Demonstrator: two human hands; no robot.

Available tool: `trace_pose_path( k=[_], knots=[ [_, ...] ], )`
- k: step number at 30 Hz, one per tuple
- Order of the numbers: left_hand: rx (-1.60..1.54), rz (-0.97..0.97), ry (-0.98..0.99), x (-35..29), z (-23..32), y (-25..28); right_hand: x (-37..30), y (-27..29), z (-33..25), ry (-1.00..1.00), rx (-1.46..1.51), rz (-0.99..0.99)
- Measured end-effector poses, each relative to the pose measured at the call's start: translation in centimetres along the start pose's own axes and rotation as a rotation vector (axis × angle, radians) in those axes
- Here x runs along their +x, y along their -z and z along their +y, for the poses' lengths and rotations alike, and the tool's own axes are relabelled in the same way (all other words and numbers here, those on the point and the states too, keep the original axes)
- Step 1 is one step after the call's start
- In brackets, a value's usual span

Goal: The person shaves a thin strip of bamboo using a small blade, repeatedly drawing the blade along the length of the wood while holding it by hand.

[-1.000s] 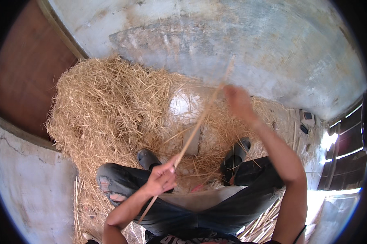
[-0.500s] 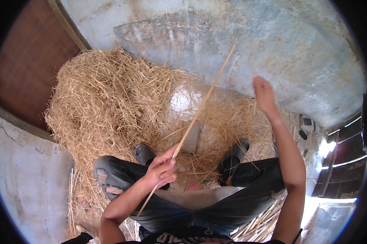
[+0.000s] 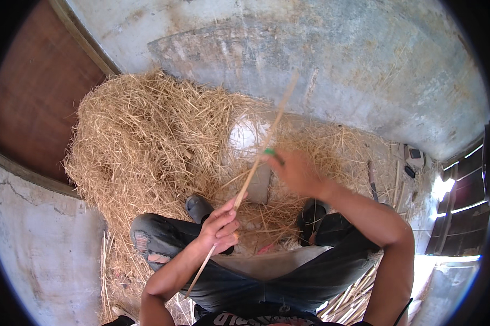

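My left hand (image 3: 220, 227) is closed around a long, thin bamboo strip (image 3: 250, 177). The strip slants from my left thigh up toward the wall, and its far end is blurred. Beside its upper half is my right hand (image 3: 296, 171), smeared by motion, with the fingers curled. A small green and dark item (image 3: 270, 152) shows at those fingers, against the strip; its kind is too blurred to make out. Below the strip, between my feet, lies a grey block (image 3: 260, 186) among loose shavings.
A large heap of straw-like shavings (image 3: 142, 136) fills the left side. A stained wall (image 3: 337, 70) rises ahead. On the right floor lie a dark long-handled tool (image 3: 372, 180) and a small black object (image 3: 410, 171). Several thin sticks (image 3: 351, 293) lie beside my right thigh.
My right hand has come down and leftward from near the wall to the strip. The green item now shows at its fingers. My left hand keeps its hold on the strip.
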State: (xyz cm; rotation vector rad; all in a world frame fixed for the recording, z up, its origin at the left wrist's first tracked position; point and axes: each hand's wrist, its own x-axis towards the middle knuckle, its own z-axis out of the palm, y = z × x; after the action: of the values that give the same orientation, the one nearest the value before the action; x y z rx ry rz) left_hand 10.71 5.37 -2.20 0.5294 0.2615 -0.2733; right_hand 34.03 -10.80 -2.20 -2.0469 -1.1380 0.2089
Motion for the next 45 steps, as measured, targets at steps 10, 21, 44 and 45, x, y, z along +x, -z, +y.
trace_pose_path(
  k=[10, 21, 44, 45],
  knots=[
    [0.226, -0.174, 0.112, -1.3, -1.5, 1.3, 2.0, 17.5, 24.4, -0.602, -0.352, 0.686],
    [0.304, -0.113, 0.009, -0.2, -1.2, 0.6, 5.0, 12.6, 7.8, -0.463, 0.665, 0.486],
    [0.509, 0.107, -0.236, 1.4, -0.9, 0.1, -3.1, -0.9, -4.1, 0.116, -0.087, -0.149],
    [0.520, 0.105, -0.233, 1.2, -0.9, 0.4, -2.2, -0.8, -3.0, 0.083, -0.096, -0.085]
  ],
)
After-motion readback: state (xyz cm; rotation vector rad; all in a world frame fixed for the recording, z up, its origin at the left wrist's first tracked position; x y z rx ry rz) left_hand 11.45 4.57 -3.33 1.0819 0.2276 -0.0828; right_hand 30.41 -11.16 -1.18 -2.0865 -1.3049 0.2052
